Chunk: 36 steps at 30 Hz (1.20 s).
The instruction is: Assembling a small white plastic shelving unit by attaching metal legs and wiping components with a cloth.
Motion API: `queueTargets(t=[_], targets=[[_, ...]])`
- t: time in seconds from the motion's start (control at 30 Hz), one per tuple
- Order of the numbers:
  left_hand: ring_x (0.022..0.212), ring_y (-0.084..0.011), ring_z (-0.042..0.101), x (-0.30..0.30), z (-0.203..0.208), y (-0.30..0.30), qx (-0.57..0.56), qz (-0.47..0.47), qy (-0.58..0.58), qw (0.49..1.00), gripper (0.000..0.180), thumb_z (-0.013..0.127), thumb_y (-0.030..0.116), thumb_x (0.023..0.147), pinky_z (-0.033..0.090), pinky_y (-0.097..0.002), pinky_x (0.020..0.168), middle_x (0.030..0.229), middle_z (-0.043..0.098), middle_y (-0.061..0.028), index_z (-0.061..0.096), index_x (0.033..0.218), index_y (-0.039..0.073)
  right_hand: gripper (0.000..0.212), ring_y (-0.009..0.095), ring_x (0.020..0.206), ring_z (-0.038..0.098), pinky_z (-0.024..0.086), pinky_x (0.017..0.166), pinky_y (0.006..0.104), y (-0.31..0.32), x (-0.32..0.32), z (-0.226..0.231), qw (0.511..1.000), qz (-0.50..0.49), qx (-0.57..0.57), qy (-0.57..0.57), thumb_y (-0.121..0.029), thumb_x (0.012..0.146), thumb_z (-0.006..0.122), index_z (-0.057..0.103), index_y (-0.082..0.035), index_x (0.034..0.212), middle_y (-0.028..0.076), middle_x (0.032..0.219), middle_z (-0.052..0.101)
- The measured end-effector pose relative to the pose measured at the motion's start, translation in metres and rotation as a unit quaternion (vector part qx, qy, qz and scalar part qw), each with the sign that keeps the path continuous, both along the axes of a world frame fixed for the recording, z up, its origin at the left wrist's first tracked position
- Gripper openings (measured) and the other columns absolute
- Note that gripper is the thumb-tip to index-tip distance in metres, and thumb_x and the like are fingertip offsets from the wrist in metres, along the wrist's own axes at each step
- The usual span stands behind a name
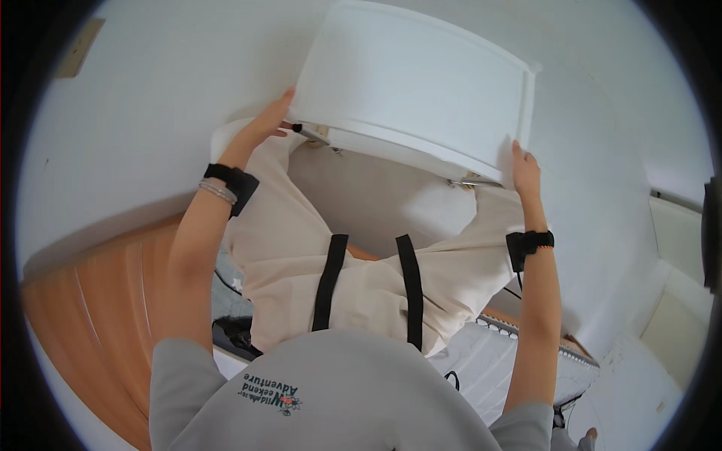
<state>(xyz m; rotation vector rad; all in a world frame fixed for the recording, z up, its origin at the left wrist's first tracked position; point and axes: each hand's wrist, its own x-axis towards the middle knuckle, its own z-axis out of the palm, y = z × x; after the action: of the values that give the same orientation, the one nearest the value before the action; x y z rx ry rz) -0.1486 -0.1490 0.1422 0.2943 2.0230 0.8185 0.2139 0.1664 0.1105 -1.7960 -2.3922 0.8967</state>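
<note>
A white rectangular panel (421,79) with a raised rim stands tilted beyond my knees, like the top of a small folding table. Metal rods show under its near edge, the left rod (312,135) ending in a black cap. My left hand (269,122) grips the panel's near left corner, thumb along the side and fingers partly hidden beneath by the black cap. On the opposite side my right hand (526,169) holds the near right corner, its thumb up along the rim and most of its fingers hidden behind. Both wrists wear black straps with small boxes.
My legs in cream trousers (278,218) are spread below the panel. White wall (135,113) rises around it, with a beige plate (80,47) at upper left. A brown wooden slatted board (98,301) lies left; grey bedding (489,361) with pale trim lies right.
</note>
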Motion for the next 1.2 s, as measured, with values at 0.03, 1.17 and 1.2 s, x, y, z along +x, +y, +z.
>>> queueTargets(t=[0.03,1.17,1.2], targets=[[0.090,-0.0225,0.056,0.004,0.002,0.002,-0.002,0.005,0.002,1.000,0.077,0.035,0.065,0.078,0.047,-0.0329,0.076,0.115,0.046,-0.0148,0.034,0.126,0.005,0.070,0.042,0.101,0.048,0.037,0.087,0.0420,0.000,0.002,0.000,1.000,0.005,-0.002,0.002,-0.056,0.080,0.037,0.051,0.010,0.101,0.032,0.102,0.052],[0.105,-0.0339,0.048,0.005,0.004,0.000,-0.009,0.089,-0.164,0.982,0.085,0.048,0.055,0.070,-0.010,-0.0600,0.094,0.097,0.056,-0.0259,0.020,0.131,0.002,0.060,0.037,0.096,0.052,0.039,0.084,0.0389,-0.002,-0.002,0.003,0.999,-0.037,-0.003,0.030,-0.047,0.079,0.045,0.055,0.009,0.096,0.027,0.098,0.056],[0.105,-0.0335,0.048,0.005,0.004,0.000,-0.005,0.095,-0.155,0.983,0.085,0.048,0.053,0.069,-0.010,-0.0589,0.095,0.097,0.056,-0.0257,0.019,0.131,0.002,0.059,0.037,0.095,0.052,0.039,0.083,0.0389,-0.002,-0.002,0.003,0.999,-0.038,-0.003,0.030,-0.047,0.079,0.046,0.055,0.009,0.096,0.027,0.097,0.056]])
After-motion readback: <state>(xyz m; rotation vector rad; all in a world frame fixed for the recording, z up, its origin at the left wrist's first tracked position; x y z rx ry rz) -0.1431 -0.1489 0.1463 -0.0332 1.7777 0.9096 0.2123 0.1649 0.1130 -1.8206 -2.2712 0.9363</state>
